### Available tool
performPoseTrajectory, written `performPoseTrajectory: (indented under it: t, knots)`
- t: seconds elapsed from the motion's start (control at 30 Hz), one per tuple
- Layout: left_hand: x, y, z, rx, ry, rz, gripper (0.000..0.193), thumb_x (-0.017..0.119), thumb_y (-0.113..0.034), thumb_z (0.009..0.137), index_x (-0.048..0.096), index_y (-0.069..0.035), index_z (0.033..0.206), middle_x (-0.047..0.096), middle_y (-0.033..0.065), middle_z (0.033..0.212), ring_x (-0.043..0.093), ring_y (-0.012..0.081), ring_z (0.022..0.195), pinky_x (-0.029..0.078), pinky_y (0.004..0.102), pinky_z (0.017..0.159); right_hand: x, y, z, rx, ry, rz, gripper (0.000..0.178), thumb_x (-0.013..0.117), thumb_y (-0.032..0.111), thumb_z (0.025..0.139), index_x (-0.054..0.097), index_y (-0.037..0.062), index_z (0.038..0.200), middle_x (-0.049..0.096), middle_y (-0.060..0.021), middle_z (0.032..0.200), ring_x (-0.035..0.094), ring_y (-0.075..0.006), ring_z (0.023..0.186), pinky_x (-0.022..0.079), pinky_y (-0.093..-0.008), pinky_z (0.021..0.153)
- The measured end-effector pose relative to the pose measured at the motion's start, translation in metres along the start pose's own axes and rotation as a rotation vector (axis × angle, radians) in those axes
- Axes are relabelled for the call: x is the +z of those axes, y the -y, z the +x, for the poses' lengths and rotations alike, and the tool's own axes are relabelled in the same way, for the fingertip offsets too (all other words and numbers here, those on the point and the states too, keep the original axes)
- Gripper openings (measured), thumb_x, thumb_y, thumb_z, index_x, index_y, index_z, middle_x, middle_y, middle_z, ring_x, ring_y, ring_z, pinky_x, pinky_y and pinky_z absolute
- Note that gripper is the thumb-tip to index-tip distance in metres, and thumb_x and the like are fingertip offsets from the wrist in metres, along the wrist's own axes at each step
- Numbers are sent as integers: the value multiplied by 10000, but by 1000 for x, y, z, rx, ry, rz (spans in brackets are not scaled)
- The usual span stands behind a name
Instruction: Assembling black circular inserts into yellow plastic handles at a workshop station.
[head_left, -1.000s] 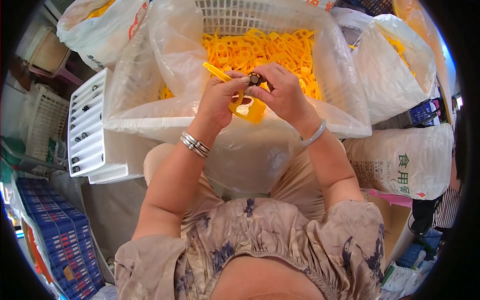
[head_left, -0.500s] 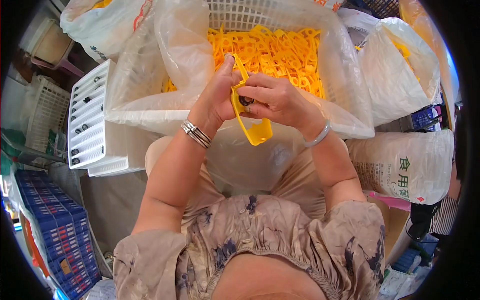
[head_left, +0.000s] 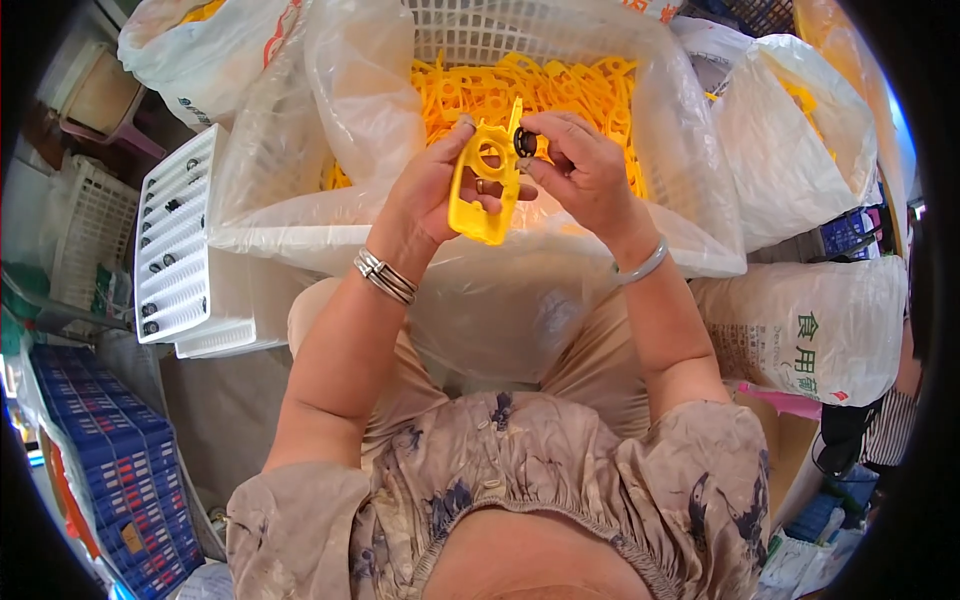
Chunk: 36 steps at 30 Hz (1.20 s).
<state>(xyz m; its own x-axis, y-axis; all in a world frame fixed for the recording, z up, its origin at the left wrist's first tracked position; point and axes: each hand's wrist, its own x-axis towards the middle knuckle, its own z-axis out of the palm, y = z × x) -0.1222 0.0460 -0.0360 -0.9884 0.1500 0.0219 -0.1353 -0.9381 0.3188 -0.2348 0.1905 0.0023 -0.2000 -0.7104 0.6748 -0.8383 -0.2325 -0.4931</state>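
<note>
My left hand (head_left: 425, 195) is closed round a yellow plastic part (head_left: 468, 214), a flat frame with a round hole near its middle and a narrow arm at the top. Some of its fingers show through the openings. Close to the part's right edge, my right hand (head_left: 595, 175) pinches a small round black piece (head_left: 525, 142) between thumb and fingers. Whether the piece touches the frame I cannot tell. Behind both hands lies a heap of similar yellow parts (head_left: 480, 92) in a white lattice crate (head_left: 475, 38) lined with clear plastic.
At the left stands a white ribbed tray (head_left: 178, 260) with several small black pieces on it. Bags with yellow parts (head_left: 800, 150) flank the crate. A filled plastic sack (head_left: 800, 330) lies at the right. Blue boxes (head_left: 105, 450) are stacked at the lower left.
The yellow part has turned so its flat face and round hole show, and it has risen slightly. My right hand has moved up and right, bringing the black piece outside the frame.
</note>
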Motion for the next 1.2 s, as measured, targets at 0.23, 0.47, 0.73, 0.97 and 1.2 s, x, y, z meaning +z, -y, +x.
performPoseTrajectory:
  t: [0.23, 0.47, 0.73, 0.97, 1.2]
  knots:
    - [7, 3, 1, 89, -177, 42, 493, 275, -428, 921, 455, 0, 1085, 586, 167, 857, 600, 291, 640, 525, 276, 430, 2, -17, 1, -153, 87, -33, 324, 582, -91, 696, 587, -2, 1007, 572, -130, 1009, 574, -132, 695, 475, -201, 566]
    - [7, 3, 5, 186, -154, 77, 468, 282, -430, 919, 469, -31, 1076, 592, 142, 867, 603, 258, 654, 521, 267, 440, 6, -26, 0, -117, 58, 74, 318, 549, -108, 722, 590, -10, 1021, 533, -126, 953, 566, -114, 636, 486, -214, 545]
    - [7, 7, 4, 229, -109, 52, 377, 318, -363, 927, 463, -44, 1067, 576, 112, 934, 595, 282, 722, 535, 317, 510, 9, -8, -1, 142, -105, 50, 325, 604, -91, 684, 586, -15, 999, 576, -85, 883, 556, -83, 562, 476, -204, 503]
    - [-7, 8, 7, 247, -221, 186, 343, 361, -333, 915, 504, -48, 1041, 609, 101, 867, 603, 266, 649, 536, 354, 518, 19, -6, -1, -43, -58, -14, 322, 635, -66, 674, 596, 10, 984, 632, -107, 881, 602, -128, 629, 496, -224, 579]
    - [6, 12, 6, 318, -284, 258, 300, 357, -282, 929, 504, -28, 995, 590, 81, 806, 594, 193, 621, 520, 286, 460, 19, -8, -3, -84, -84, 3, 297, 624, -75, 678, 602, 8, 962, 632, -129, 934, 636, -183, 741, 508, -238, 624]
